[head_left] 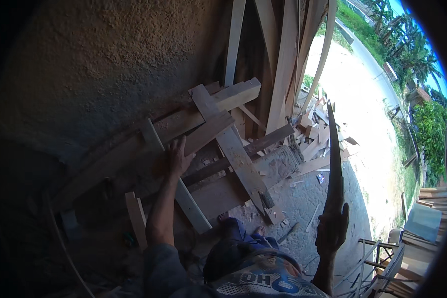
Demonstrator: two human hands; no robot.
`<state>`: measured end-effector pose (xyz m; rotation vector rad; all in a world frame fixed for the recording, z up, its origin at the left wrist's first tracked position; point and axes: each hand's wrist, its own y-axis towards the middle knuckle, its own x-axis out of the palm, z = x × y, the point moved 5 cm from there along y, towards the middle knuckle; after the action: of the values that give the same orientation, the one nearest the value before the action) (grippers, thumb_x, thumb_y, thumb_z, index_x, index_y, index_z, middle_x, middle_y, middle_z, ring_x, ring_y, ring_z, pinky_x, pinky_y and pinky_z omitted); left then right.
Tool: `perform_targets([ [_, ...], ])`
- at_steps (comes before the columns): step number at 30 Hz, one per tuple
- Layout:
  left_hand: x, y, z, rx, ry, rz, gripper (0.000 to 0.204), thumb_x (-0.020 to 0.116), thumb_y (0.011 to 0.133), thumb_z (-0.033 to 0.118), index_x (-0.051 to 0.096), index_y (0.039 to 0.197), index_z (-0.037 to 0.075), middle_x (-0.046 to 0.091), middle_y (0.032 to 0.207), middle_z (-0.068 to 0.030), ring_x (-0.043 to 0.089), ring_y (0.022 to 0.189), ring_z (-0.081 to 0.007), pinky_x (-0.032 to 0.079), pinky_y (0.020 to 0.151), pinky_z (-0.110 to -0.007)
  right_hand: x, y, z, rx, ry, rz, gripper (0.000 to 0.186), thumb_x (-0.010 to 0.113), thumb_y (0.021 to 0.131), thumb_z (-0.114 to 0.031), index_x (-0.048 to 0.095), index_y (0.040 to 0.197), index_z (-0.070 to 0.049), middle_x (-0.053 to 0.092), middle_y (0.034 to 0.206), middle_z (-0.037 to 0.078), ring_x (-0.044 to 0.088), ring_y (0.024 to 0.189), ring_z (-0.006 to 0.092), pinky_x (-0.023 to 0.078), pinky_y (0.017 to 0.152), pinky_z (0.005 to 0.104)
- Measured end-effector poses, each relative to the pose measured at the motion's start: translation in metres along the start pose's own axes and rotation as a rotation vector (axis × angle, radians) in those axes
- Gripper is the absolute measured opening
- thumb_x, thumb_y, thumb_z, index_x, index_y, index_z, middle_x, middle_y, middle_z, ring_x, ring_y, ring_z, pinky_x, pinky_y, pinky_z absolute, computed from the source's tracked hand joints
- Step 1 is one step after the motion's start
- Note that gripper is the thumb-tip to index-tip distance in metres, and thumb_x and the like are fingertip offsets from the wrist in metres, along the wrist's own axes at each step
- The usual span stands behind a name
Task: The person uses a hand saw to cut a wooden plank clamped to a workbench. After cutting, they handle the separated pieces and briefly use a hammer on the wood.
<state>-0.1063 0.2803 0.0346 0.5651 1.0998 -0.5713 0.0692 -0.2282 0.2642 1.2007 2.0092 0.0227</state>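
Observation:
My right hand (331, 229) is closed around the handle of a handsaw (335, 159). Its long, tapering blade points up and away from me, raised beside the wood. My left hand (179, 158) is on the near end of a short wooden beam (209, 130), fingers along one side and thumb toward the other. That beam lies across a wide plank (241, 166), which slants down toward my feet. A narrow pale board (187, 201) passes close to my left wrist. Behind the short beam, a thicker timber (238, 94) sticks out to the right.
Tall boards (283, 64) lean against the rough wall (119, 39). Wood offcuts (315, 131) are heaped at the doorway side, by bright ground outside. A dark bar (268, 139) crosses under the plank. Stacked lumber (422, 248) and a metal frame stand at the lower right.

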Motion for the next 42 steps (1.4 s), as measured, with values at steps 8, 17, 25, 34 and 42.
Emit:
perform_targets([
  [8, 0.002, -0.133, 0.118, 0.096, -0.015, -0.189, 0.082, 0.084, 0.082, 0.033, 0.045, 0.151, 0.011, 0.053, 0.140, -0.0183, 0.051, 0.126, -0.0410, 0.045, 0.106, -0.050, -0.012, -0.001, 0.032, -0.143, -0.466, 0.137, 0.047, 0.065, 0.094, 0.001, 0.060, 0.141, -0.002, 0.067, 0.131, 0.022, 0.072, 0.107, 0.0330, 0.060, 0.085, 0.0382],
  [17, 0.015, -0.175, 0.136, 0.036, 0.033, -0.099, 0.086, 0.083, 0.083, 0.037, 0.042, 0.153, 0.010, 0.050, 0.146, -0.0196, 0.048, 0.131, -0.0416, 0.038, 0.113, -0.053, -0.031, -0.063, 0.071, -0.163, -0.061, -0.016, 0.045, 0.073, 0.092, -0.006, 0.065, 0.135, 0.000, 0.071, 0.125, 0.019, 0.074, 0.097, 0.0237, 0.059, 0.078, 0.0318],
  [25, 0.076, -0.109, 0.207, 0.195, -0.134, 0.148, 0.089, 0.078, 0.085, 0.042, 0.038, 0.155, 0.003, 0.049, 0.148, -0.0242, 0.047, 0.136, -0.0415, 0.036, 0.115, -0.052, -0.011, -0.090, 0.095, -0.061, 0.136, -0.218, 0.048, 0.069, 0.100, -0.023, 0.060, 0.137, 0.006, 0.072, 0.117, 0.021, 0.074, 0.093, 0.0256, 0.058, 0.077, 0.0345],
  [34, 0.093, -0.100, 0.245, 0.189, -0.143, -0.002, 0.083, 0.079, 0.084, 0.037, 0.043, 0.148, 0.000, 0.058, 0.135, -0.0240, 0.055, 0.126, -0.0395, 0.043, 0.109, -0.047, 0.002, -0.087, 0.096, -0.164, 0.186, -0.180, 0.046, 0.071, 0.095, -0.014, 0.060, 0.135, 0.008, 0.072, 0.118, 0.025, 0.075, 0.105, 0.0334, 0.058, 0.088, 0.0383],
  [42, 0.101, -0.076, 0.237, -0.205, -0.229, 0.139, 0.029, 0.058, 0.099, 0.029, 0.069, 0.102, 0.003, 0.070, 0.104, -0.0231, 0.066, 0.103, -0.0421, 0.051, 0.094, -0.049, 0.011, -0.101, 0.119, -0.137, 0.222, -0.229, 0.045, 0.070, 0.095, -0.013, 0.060, 0.134, 0.009, 0.070, 0.121, 0.025, 0.075, 0.101, 0.0322, 0.059, 0.084, 0.0359],
])
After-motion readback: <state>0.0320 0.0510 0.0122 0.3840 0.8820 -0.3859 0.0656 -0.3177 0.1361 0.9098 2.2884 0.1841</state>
